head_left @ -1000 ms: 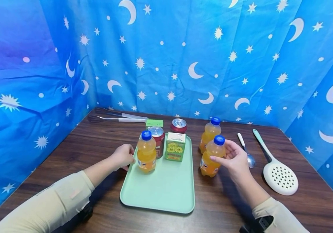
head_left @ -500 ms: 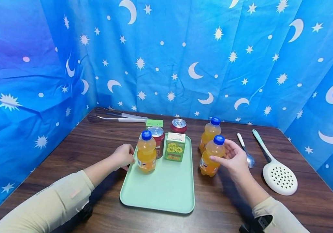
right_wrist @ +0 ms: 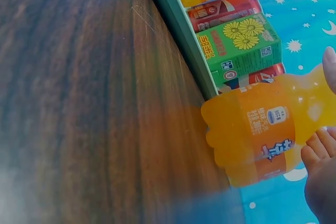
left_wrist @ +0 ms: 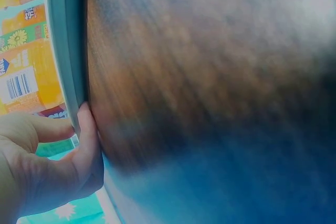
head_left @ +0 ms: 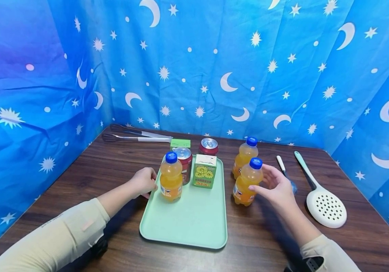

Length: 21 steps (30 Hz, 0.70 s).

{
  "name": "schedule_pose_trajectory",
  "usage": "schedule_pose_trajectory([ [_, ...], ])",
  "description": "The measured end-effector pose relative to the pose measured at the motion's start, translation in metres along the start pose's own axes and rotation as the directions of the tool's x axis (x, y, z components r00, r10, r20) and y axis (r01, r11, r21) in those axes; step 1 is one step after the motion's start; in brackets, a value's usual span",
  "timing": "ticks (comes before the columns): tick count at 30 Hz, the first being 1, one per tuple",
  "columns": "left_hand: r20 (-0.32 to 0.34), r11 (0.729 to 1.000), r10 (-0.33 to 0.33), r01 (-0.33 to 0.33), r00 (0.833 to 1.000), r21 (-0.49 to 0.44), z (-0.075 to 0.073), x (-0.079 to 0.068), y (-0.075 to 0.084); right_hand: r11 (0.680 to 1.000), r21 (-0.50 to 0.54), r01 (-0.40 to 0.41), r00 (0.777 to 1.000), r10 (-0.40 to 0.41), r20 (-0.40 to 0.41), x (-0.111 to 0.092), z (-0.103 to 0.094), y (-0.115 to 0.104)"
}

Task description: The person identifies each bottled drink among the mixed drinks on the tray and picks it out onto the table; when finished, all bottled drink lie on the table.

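Observation:
My left hand (head_left: 143, 181) pinches the left rim of a pale green tray (head_left: 187, 224). Standing on the tray are an orange drink bottle (head_left: 171, 179) with a blue cap, a red can (head_left: 185, 166) and a green drink carton (head_left: 204, 173) with yellow flowers. Right of the tray, another orange drink bottle (head_left: 245, 187) stands upright on the table. My right hand (head_left: 279, 190) is at this bottle's right side, thumb and fingers spread apart, the thumb tip by its label. In the right wrist view, fingertips (right_wrist: 317, 148) lie at the bottle's upper part.
A third orange bottle (head_left: 243, 156) stands behind the right one. A second red can (head_left: 209, 146) and a green box (head_left: 180, 144) are at the back. Whisk-like utensils (head_left: 146, 136) lie back left; a spoon (head_left: 281, 163) and white slotted turner (head_left: 326, 206) lie right.
My right thumb has drawn back to the right across the bottle, and the hand has shifted slightly right and loosened. The bottle and my left hand stay where they were.

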<state>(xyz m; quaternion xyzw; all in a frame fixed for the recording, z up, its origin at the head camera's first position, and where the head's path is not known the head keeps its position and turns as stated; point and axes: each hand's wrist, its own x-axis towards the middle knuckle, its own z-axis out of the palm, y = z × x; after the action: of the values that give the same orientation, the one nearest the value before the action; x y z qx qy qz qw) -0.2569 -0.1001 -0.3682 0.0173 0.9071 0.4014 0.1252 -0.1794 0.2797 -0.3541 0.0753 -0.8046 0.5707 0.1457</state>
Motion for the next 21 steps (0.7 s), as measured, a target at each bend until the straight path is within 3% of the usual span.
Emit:
schedule_pose_trajectory([
  [8, 0.000, 1.000, 0.009, -0.009, 1.000, 0.010, 0.000, -0.001, 0.000, 0.995, 0.008, 0.103, 0.994, -0.102, -0.026, -0.006, -0.011, 0.001],
  [21, 0.006, 1.000, 0.006, -0.006, 1.000, 0.004, 0.000, 0.000, 0.000, 0.969, 0.141, 0.202, 0.979, -0.200, -0.031, -0.020, -0.021, -0.005],
])
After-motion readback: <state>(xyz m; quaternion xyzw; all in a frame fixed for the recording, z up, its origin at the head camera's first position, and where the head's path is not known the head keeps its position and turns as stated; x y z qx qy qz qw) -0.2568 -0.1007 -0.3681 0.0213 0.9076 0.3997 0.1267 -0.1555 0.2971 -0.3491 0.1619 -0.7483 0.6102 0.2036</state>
